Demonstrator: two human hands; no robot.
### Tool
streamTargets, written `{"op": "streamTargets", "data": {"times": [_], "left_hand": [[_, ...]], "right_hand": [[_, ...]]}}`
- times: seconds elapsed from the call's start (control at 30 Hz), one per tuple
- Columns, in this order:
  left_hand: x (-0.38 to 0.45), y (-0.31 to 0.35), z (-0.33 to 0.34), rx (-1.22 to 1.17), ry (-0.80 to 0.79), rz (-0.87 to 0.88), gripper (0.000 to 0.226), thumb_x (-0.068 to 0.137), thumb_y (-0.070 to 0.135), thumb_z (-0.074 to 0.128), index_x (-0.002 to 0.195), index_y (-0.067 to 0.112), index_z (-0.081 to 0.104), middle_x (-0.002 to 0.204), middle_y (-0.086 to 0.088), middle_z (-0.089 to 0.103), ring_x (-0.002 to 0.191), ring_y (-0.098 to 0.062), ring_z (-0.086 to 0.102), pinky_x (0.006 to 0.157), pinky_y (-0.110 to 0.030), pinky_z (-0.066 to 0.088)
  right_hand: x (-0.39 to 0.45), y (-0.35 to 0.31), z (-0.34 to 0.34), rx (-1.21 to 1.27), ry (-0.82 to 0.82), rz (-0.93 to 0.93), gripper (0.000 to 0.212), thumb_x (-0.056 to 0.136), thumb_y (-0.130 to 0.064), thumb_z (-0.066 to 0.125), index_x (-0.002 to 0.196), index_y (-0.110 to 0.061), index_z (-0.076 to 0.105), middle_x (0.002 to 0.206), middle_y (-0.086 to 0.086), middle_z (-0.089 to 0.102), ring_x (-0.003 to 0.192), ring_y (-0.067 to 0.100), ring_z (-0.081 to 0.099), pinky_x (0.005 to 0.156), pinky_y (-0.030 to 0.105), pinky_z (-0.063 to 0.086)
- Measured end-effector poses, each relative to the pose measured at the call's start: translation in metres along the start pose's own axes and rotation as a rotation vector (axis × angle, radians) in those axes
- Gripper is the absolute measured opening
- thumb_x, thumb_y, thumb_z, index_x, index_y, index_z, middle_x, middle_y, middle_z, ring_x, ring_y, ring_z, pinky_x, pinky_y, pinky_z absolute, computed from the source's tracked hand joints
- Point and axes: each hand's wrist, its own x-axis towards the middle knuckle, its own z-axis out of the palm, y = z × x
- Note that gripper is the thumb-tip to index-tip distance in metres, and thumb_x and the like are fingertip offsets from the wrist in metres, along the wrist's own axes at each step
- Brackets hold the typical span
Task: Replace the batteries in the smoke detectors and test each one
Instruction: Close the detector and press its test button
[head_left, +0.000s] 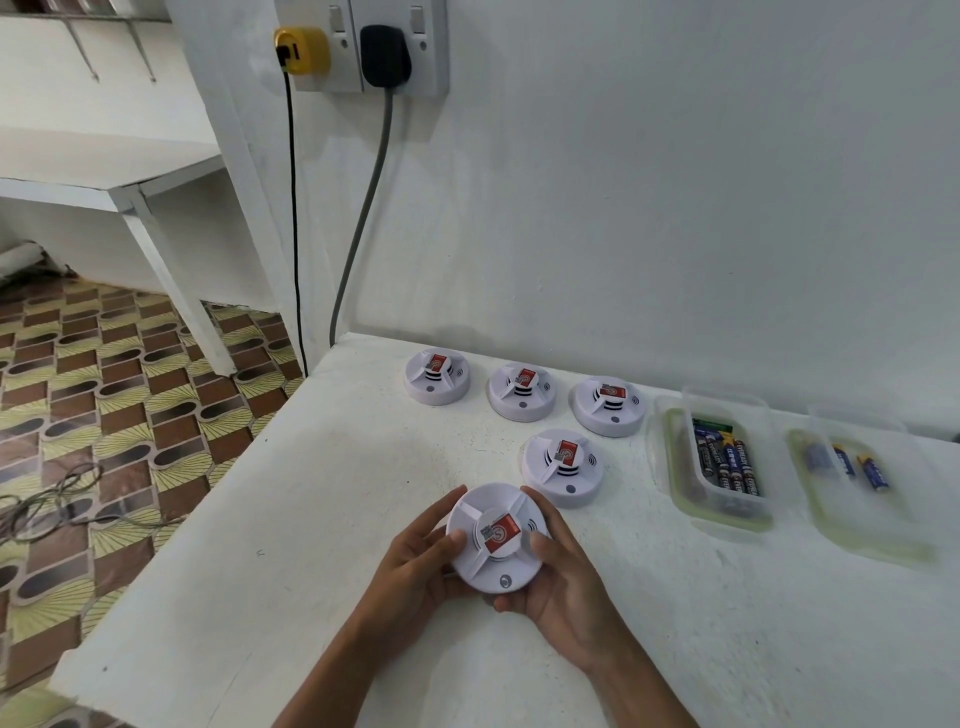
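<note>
Gripping the held smoke detector (496, 538) just before the battery tub (712, 457), left hand (415, 561) and right hand (558, 582) fingers curled round its rim, risking a slip if twisted unevenly.

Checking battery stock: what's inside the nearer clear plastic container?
The nearer clear plastic container holds a cluster of dark cylindrical batteries lying side by side. Whether more lie beneath them cannot be seen.

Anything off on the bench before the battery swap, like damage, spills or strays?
Nothing stands out. Four smoke detectors sit face-up and intact on the table; a fifth is in a two-hand grip, left hand and right hand. Batteries stay inside the two clear containers. No spills or loose parts visible.
</note>
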Motion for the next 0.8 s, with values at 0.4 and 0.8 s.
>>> {"op": "streamTargets", "data": {"times": [0.4, 0.8], "left_hand": [[-0.0002, 0.0000, 0.0025, 0.059, 0.021, 0.014, 0.051, 0.084, 0.014, 0.054, 0.134, 0.017, 0.048, 0.119, -0.007, 0.069, 0.107, -0.033, 0.066, 0.073, -0.039, 0.059], [-0.0005, 0.0008, 0.0042, 0.072, 0.039, 0.006, 0.050, 0.083, 0.016, 0.055, 0.132, 0.020, 0.050, 0.119, -0.005, 0.069, 0.108, -0.033, 0.066, 0.074, -0.039, 0.059]], "right_hand": [[0.0012, 0.0062, -0.0036, -0.255, 0.084, -0.078, 0.079, 0.063, 0.005, 0.074, 0.130, -0.028, 0.048, 0.115, 0.007, 0.065, 0.097, 0.030, 0.065, 0.057, 0.035, 0.056], [0.0014, 0.0064, -0.0048, -0.247, 0.067, -0.082, 0.086, 0.057, -0.003, 0.079, 0.133, -0.026, 0.047, 0.120, 0.013, 0.061, 0.095, 0.029, 0.062, 0.055, 0.034, 0.054]]}}
